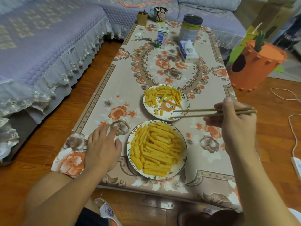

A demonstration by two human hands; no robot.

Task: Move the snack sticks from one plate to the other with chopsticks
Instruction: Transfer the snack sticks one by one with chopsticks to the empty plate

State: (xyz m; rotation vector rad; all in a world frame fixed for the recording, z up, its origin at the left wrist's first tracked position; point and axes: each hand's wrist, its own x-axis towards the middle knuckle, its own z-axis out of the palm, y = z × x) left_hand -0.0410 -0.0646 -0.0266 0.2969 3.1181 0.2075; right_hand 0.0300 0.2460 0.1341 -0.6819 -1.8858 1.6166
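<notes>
Two white plates of yellow crinkle snack sticks stand on the floral tablecloth. The near plate [183,165] is heaped with sticks [156,149]. The far plate [184,110] holds a thinner layer of sticks [162,95], mostly on its far half. My right hand [234,123] grips a pair of chopsticks [195,112] whose tips hover over the near right part of the far plate, holding nothing. My left hand [102,147] rests flat on the cloth, just left of the near plate.
Farther back on the table stand a tissue box [188,51], a milk carton [161,38], a tall tin [190,28], a mug [160,13] and a small brown box [142,17]. A sofa runs along the left and back. An orange stool [254,66] sits to the right.
</notes>
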